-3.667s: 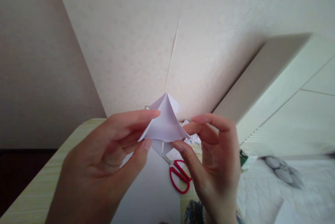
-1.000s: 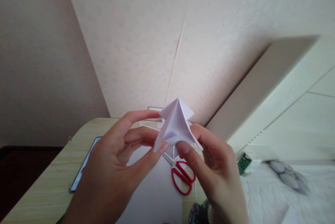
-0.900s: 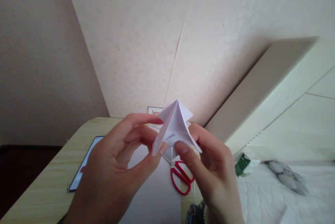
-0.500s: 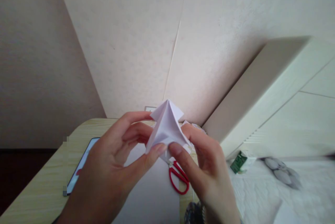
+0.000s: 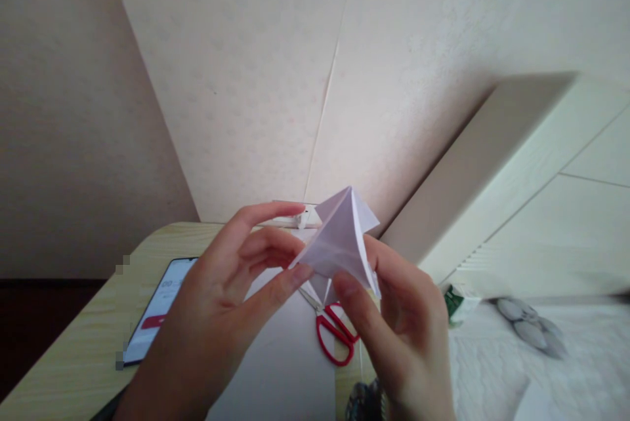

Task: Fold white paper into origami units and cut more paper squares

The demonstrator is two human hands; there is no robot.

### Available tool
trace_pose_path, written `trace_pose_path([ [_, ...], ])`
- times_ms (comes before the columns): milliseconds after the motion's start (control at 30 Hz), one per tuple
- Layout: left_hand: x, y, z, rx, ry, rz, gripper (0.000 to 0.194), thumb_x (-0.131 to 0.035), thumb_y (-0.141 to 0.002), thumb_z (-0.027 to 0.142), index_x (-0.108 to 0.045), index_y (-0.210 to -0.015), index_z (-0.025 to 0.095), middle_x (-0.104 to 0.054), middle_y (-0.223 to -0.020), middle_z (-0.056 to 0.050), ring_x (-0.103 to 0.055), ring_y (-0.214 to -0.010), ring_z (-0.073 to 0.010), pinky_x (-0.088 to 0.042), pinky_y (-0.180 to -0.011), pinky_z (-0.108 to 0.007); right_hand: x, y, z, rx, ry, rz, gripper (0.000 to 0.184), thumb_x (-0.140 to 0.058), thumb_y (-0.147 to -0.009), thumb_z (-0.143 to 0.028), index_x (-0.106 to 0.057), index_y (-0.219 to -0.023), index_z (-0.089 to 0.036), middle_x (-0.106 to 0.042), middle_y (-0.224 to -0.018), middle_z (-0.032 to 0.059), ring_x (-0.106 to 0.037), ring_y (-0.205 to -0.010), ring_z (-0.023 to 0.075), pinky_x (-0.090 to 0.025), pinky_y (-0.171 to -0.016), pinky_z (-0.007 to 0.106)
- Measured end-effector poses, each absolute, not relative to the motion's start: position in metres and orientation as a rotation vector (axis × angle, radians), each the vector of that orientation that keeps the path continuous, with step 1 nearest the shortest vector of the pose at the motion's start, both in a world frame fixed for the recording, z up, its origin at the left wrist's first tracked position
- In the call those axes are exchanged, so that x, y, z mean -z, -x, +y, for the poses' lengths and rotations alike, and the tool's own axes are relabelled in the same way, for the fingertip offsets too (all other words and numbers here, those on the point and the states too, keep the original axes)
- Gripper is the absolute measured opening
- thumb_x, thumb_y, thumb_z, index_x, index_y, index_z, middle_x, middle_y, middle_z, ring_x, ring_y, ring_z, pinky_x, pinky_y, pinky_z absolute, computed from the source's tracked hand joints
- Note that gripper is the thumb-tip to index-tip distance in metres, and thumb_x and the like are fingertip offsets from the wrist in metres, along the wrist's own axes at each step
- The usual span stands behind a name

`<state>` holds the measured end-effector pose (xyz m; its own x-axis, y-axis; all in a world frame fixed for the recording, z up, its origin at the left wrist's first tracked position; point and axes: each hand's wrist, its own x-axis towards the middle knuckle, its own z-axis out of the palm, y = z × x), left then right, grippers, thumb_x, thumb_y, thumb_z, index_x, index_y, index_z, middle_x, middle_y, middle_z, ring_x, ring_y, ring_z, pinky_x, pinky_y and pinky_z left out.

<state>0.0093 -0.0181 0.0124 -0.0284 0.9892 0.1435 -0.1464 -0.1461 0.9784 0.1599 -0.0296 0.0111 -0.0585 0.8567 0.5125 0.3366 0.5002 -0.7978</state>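
Note:
A folded white paper shape (image 5: 342, 240) with a pointed top is held up in front of me, above a light wooden table (image 5: 83, 355). My left hand (image 5: 231, 303) pinches its lower left corner between thumb and fingers. On the other side, my right hand (image 5: 398, 329) grips the lower right edge, thumb in front and fingers behind the paper. Both hands are closed on the paper.
Red-handled scissors (image 5: 335, 336) lie on a white sheet (image 5: 280, 368) on the table below the hands. A phone (image 5: 157, 309) with a lit screen lies at the left. A green packet (image 5: 453, 303) and a white patterned bedcover (image 5: 531, 355) are at the right, beside a white cabinet (image 5: 531, 172).
The paper shape has tilted and shifted slightly to the right in my hands. My right fingers moved further behind it. The phone screen shows more and looks lit.

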Motion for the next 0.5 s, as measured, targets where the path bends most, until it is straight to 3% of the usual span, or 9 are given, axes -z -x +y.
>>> trace_pose_path([
  [267,-0.0115,-0.0072,-0.0226,-1.470,-1.304,1.053,0.025,-0.076,-0.076,0.022,-0.067,-0.097,0.033,-0.067,-0.070,0.010,-0.070,-0.078,-0.0117,-0.055,-0.075,-0.016,-0.0101,-0.1591,-0.0247,-0.627,1.007,-1.698,0.024,-0.060,-0.091,-0.023,-0.056,-0.068,-0.023,-0.059,-0.067,-0.0059,-0.057,-0.065,0.0120,-0.042,-0.059,0.025],
  [500,-0.0118,-0.0068,-0.0258,-1.409,-1.273,1.087,0.015,-0.074,-0.078,0.026,-0.070,-0.091,0.032,-0.067,-0.068,0.009,-0.070,-0.074,-0.0137,-0.055,-0.085,-0.023,-0.0089,-0.1541,-0.0265,-0.524,1.023,-1.680,0.024,-0.063,-0.090,-0.025,-0.059,-0.066,-0.024,-0.057,-0.060,-0.0054,-0.058,-0.063,0.0142,-0.040,-0.055,0.025],
])
